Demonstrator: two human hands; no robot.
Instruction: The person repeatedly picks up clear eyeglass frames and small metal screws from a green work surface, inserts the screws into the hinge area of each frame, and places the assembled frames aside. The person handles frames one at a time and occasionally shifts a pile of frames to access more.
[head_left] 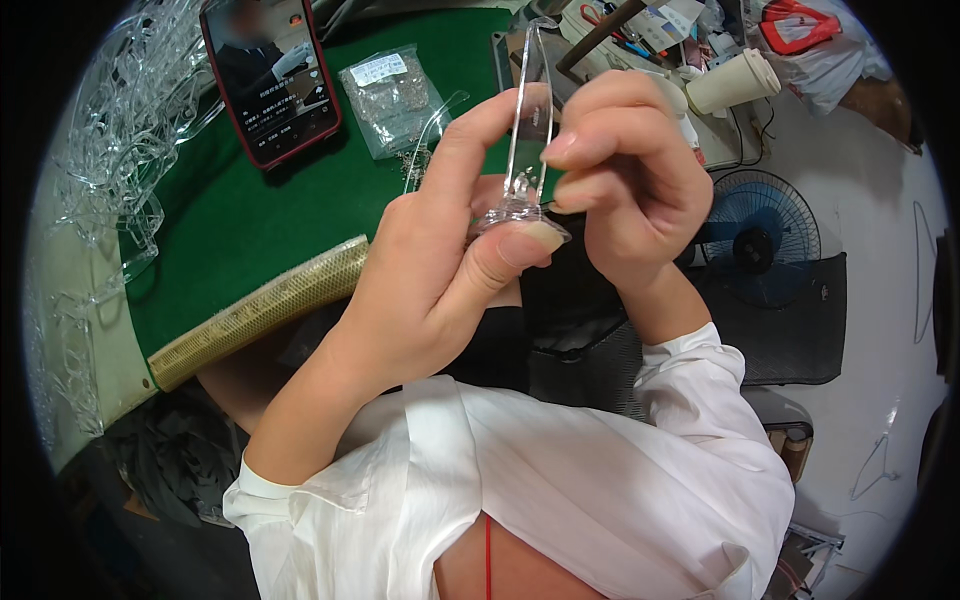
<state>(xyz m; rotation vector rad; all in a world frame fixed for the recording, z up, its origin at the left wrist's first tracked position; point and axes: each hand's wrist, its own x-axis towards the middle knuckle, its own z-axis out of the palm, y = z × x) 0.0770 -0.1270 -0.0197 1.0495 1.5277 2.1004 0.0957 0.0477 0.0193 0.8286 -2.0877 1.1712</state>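
Observation:
A clear plastic eyeglass frame (531, 120) is in front of me, one long transparent arm pointing up and away. My left hand (430, 250) is closed round its lower part, thumb on the near side and forefinger behind the clear arm. My right hand (635, 170) is curled close against the frame's right side, with its fingertips pinched by the lower end of the arm. Whatever those fingertips hold is too small to make out. Beyond my left hand, small metal pieces (415, 165) lie on the green mat (250, 240) near another thin clear piece (437, 125).
A clear bag of small metal parts (392, 95) and a red-cased phone (270, 80) rest on the mat. Clear eyeglass frames (120, 150) heap up at left. A gold perforated strip (265, 315) edges the table. At right are a pale cup (735, 82) and a blue fan (757, 240).

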